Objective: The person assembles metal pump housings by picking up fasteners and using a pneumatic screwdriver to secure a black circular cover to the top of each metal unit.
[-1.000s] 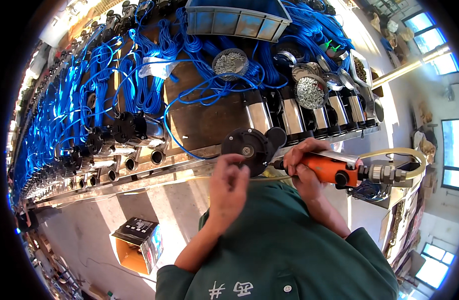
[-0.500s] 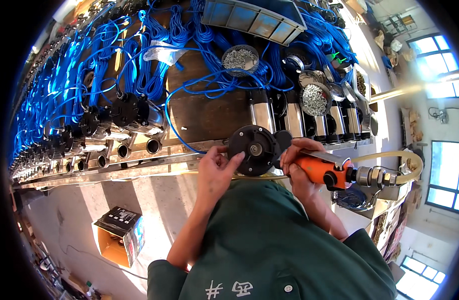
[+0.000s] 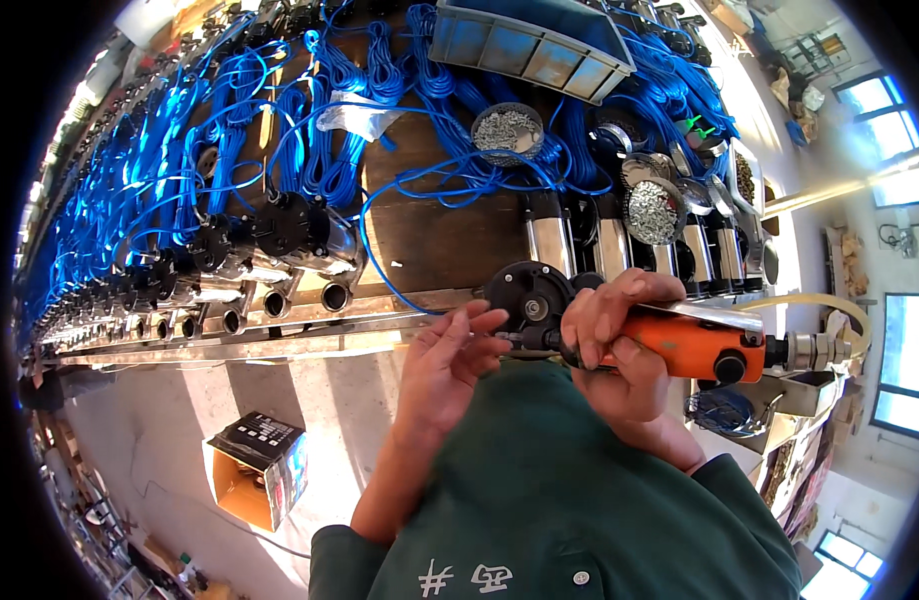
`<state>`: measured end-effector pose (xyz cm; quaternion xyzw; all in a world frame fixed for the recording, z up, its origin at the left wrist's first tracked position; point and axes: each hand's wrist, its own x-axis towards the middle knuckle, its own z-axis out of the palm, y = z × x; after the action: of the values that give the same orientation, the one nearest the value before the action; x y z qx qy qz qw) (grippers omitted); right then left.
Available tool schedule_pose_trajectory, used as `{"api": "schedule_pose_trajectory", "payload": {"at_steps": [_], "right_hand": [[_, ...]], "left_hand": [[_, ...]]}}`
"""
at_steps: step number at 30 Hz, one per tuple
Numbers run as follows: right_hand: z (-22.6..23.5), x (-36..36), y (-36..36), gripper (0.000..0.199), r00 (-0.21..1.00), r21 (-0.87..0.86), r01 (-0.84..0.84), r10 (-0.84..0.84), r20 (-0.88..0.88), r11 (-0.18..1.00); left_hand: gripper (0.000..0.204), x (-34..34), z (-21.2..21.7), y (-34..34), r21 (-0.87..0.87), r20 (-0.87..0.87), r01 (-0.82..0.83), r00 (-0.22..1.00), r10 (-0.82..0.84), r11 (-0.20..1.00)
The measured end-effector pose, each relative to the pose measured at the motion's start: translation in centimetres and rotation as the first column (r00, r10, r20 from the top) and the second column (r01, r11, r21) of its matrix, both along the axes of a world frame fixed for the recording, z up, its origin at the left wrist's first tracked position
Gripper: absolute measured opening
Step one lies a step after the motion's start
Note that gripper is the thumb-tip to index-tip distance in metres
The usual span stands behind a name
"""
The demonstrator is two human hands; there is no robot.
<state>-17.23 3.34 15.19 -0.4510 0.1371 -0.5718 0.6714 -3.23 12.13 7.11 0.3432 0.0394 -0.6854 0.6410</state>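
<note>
My right hand (image 3: 619,345) grips an orange air screwdriver (image 3: 694,348), whose tip points left at a round black pump end cap (image 3: 529,298) at the bench's front edge. My left hand (image 3: 451,362) has its fingertips pinched at the tool's tip, just under the black cap; whether a screw sits between them is too small to tell. A pale air hose (image 3: 829,312) runs from the tool's right end.
Blue cables (image 3: 309,140) cover the brown workbench (image 3: 429,235), with a row of steel pump bodies (image 3: 279,240) on the left and more (image 3: 599,235) on the right. Round trays of screws (image 3: 655,208) and a grey crate (image 3: 529,45) stand behind. An open cardboard box (image 3: 257,468) lies on the floor.
My left hand has risen from below the cap to the tool's tip. The view has drawn closer to the cap and the screwdriver.
</note>
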Motion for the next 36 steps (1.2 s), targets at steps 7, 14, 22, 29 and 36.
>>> {"api": "schedule_pose_trajectory", "payload": {"at_steps": [7, 14, 22, 29, 36], "right_hand": [[-0.3, 0.8, 0.0, 0.045, 0.995, -0.048, -0.085, 0.082, -0.054, 0.995], [-0.7, 0.8, -0.1, 0.043, 0.995, -0.035, -0.101, 0.099, -0.03, 0.994], [-1.1, 1.4, -0.4, 0.039, 0.996, -0.164, -0.084, 0.084, -0.008, 0.983], [-2.2, 0.6, -1.0, 0.037, 0.984, -0.108, -0.025, 0.006, -0.178, 0.994], [-3.6, 1.4, -1.1, 0.04, 0.942, -0.097, -0.043, 0.008, -0.336, 0.994]], "left_hand": [[0.03, -0.7, 1.0, 0.0, -0.066, -0.044, 0.02, 0.999, -0.023, 0.998], [0.03, -1.0, 0.8, 0.0, -0.044, -0.086, -0.011, 0.996, 0.007, 0.999], [0.028, -1.4, 1.2, -0.1, -0.053, -0.06, -0.011, 0.998, 0.007, 0.999], [0.016, -0.6, -1.7, -0.5, -0.012, 0.395, -0.071, 0.916, 0.07, 0.997], [0.018, 0.3, -4.0, -0.9, -0.093, 0.364, -0.244, 0.894, 0.261, 0.965]]}}
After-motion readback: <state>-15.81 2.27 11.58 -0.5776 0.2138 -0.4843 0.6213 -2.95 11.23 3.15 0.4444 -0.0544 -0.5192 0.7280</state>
